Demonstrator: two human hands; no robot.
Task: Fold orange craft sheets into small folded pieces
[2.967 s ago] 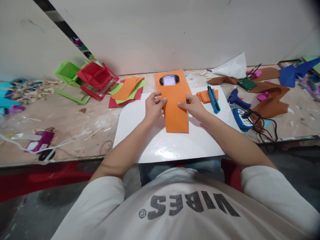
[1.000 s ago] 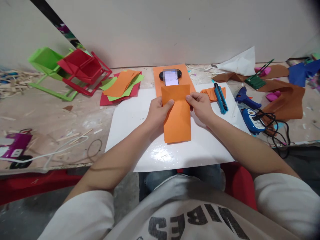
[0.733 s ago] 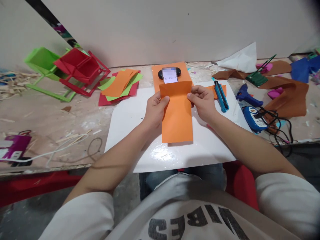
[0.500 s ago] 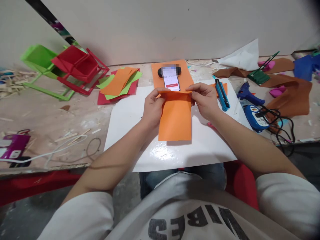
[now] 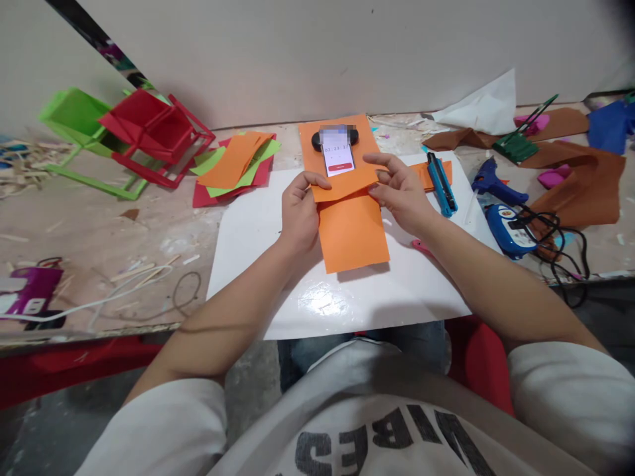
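Observation:
A strip of orange craft sheet [image 5: 353, 238], felt or paper, hangs between my hands above a white board [image 5: 297, 311]. Its far end is folded over toward me as a flap. My left hand [image 5: 303, 208] pinches the left end of that flap, the thumb lying on top. At the other end, my right hand [image 5: 403, 195] grips the flap between thumb and fingers, with the index finger raised off it. Just beyond the fold, a phone [image 5: 339, 155] showing a timer leans on a black object over another orange sheet [image 5: 308, 142].
Right of my hands lie a blue cutter knife [image 5: 440, 185], a glue gun [image 5: 496, 185] and a blue device [image 5: 510, 231] with black cable. Red [image 5: 149, 125] and green [image 5: 77, 119] miniature chairs stand left, near stacked coloured sheets [image 5: 235, 165]. A purple device [image 5: 37, 287] sits at left.
The orange flap has come further over toward me and now shows as a wider, slanted band. The strip's lower end has swung slightly right. My right index finger has lifted.

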